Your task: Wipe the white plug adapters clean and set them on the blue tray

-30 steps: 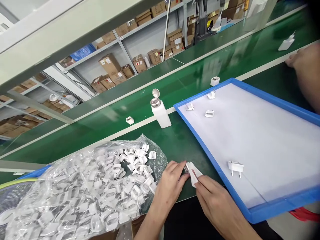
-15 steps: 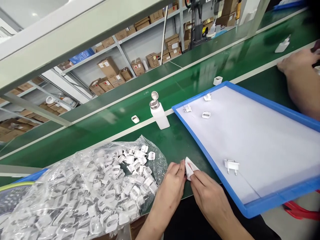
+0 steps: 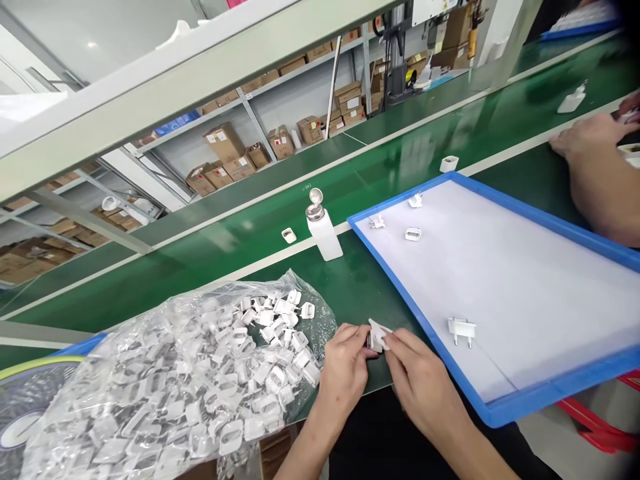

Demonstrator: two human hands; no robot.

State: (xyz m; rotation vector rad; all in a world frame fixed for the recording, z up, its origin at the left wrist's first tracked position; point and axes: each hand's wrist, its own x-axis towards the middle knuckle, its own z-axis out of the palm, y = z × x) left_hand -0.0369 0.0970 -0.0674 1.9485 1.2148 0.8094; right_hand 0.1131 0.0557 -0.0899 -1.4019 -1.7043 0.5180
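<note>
My left hand is closed on a small white plug housing, its far side partly hidden by my fingers. Against that piece, my right hand pinches a folded white cloth. To the left lies a clear plastic bag heaped with white plug housings. A blue-rimmed tray with a white base is on the right. On it are a two-pin plug piece near the front and several more toward the far left corner, one of them an oval-faced piece.
Behind my hands stands a white bottle, its metal lid flipped up. Small white housings sit on the green conveyor belt. Another person's arm reaches in at right. A metal beam crosses above, with boxes on shelves behind.
The cloth has turned flatter in my right hand, and more of the plug housing in my left hand shows. The whole view has shifted slightly.
</note>
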